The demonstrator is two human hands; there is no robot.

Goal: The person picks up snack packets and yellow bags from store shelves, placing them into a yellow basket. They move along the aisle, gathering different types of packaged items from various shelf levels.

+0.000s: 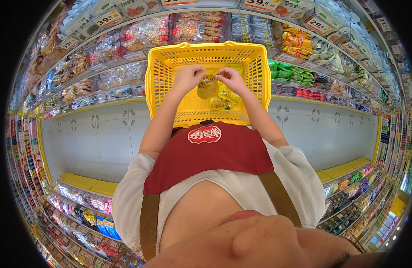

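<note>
My left hand (190,79) and my right hand (230,79) are held over a yellow plastic shopping basket (151,82). Between them is a translucent yellow snack packet (207,87) with dark print near its top. Fingers of both hands pinch its upper edge, one hand at each side. Below and to the right, several yellow packets lie on the basket floor, among them a small packet (220,104) and a shinier one (230,93). Part of this pile is hidden behind the held packet and my right hand.
Shelves ahead hold bagged snacks (145,33), yellow-orange packets (296,41) and green packets (293,75), with price tags (108,18) along the edges. More stocked shelves (82,207) stand behind me. Pale tiled floor (102,140) runs between the rows.
</note>
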